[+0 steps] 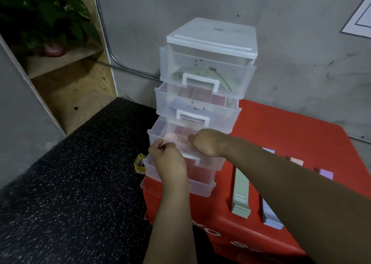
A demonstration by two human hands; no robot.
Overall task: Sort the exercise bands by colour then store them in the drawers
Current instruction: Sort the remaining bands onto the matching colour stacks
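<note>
Leaves of a potted plant (50,16) fill the top left corner. They are dark and cut off by the edge, on a plywood shelf (66,63). Below it we see speckled black floor (70,183). One small yellow bottle (139,164) stands just beside the drawer unit (212,34), half hidden behind its lowest corner.

We count four clear drawers under a white lid, stacked on a red box (281,127). The top drawer holds green bands (192,73) and the second a bluish band (178,105). Both show only dimly through the plastic, so we cannot count them. The third drawer (212,161) is pulled out, and a pink band (170,137) shows inside near its front left corner. The bottom drawer (200,185) juts out a little too.

Both hands are at the third drawer. The left hand (170,163) has its fingers curled at the front rim. We cannot tell whether it pinches the rim, a band or nothing. The right hand (206,143) is bunched over the drawer with its fingertips turned down out of sight, so we cannot tell what it holds, if anything.

To the right, four groups of bands lie on the box. One green stack (241,189) is in full view. One pale lilac stack (270,213) is crossed by the right forearm. A pink strip (296,161) and a purple strip (324,173) show only their far ends above the arm. One sheet of paper (359,12) on the wall is cut off at the top right corner.
</note>
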